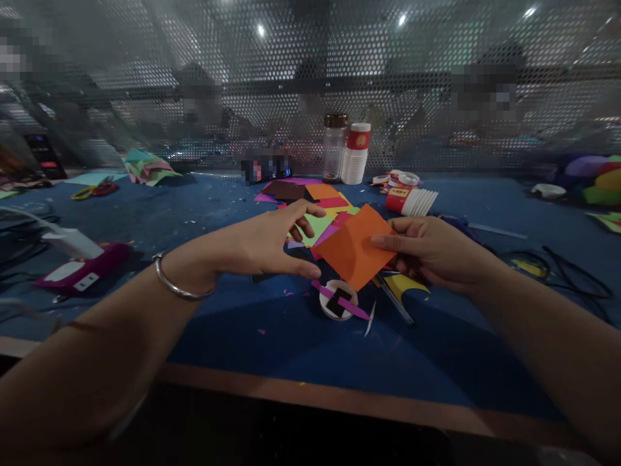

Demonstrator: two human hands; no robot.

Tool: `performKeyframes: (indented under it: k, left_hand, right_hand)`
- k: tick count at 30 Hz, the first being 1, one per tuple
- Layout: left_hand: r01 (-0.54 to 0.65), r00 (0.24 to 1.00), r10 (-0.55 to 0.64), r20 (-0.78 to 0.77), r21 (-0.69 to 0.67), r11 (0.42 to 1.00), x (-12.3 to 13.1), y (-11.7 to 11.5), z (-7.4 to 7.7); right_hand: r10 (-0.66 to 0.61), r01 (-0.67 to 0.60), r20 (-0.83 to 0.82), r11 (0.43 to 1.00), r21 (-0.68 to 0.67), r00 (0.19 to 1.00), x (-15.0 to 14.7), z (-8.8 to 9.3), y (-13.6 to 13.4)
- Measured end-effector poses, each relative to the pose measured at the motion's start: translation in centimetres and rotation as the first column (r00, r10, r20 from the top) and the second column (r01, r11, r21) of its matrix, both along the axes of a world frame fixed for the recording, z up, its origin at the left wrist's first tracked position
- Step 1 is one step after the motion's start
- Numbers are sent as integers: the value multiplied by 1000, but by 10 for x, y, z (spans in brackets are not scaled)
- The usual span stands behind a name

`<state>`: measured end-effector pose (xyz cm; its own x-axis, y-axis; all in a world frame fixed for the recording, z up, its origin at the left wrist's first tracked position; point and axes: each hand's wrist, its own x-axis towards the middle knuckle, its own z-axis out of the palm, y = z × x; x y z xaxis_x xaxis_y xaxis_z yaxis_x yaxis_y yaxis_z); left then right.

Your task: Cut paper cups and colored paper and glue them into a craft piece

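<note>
My right hand [431,249] pinches an orange square of paper [356,246] by its right corner and holds it tilted above the blue table [242,323]. My left hand [272,243] hovers just left of the sheet with fingers spread, holding nothing; a metal bangle sits on that wrist. Under the orange sheet lie a white round disc [338,301] with a black square and a purple strip across it, and a yellow cut-out [405,285]. Behind it spreads a pile of coloured paper sheets [315,200].
A clear jar [334,147] and a stack of paper cups [356,154] stand at the back centre; another cup stack [412,200] lies on its side. Scissors [94,189] and folded papers at back left, a maroon device [80,272] at left, black cables [567,272] at right. Perforated screen behind.
</note>
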<state>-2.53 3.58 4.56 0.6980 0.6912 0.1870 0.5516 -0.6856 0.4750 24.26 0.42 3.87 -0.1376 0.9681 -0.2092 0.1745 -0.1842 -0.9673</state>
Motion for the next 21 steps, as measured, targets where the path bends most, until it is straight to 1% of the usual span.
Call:
performKeyframes:
  k: [2, 5, 6, 8, 10, 13, 16, 18, 21]
  left_hand:
    - [55, 998, -54, -17, 87, 995, 2, -5, -2]
    - [152, 987, -142, -74, 160, 975, 14, -16, -10]
    - [176, 982, -161, -100, 164, 971, 18, -20, -13]
    - [203, 969, -181, -171, 122, 972, 24, -24, -17]
    - [193, 966, -170, -196, 105, 975, 25, -26, -19]
    - [149, 973, -124, -194, 122, 981, 23, -27, -18]
    - [129, 979, -95, -180, 183, 975, 23, -31, -14]
    - [168, 972, -125, -197, 218, 962, 25, -36, -11]
    - [244, 952, -200, -232, 179, 953, 29, -43, -7]
  right_hand:
    - [40, -40, 9, 999, -9, 999, 0, 0, -1]
    - [121, -121, 22, 993, -13, 992, 0, 0, -2]
    - [147, -147, 30, 989, -22, 989, 0, -1, -2]
    - [201, -198, 52, 979, -57, 978, 0, -1, -3]
    - [245, -239, 73, 967, -86, 967, -1, -2, -3]
    - [287, -278, 109, 956, -91, 952, -2, -2, -5]
    - [314, -307, 162, 949, -70, 935, -5, -3, -6]
    - [329, -324, 189, 944, -55, 925, -7, -4, -7]
    - [352, -348, 250, 935, -63, 902, -10, -7, -7]
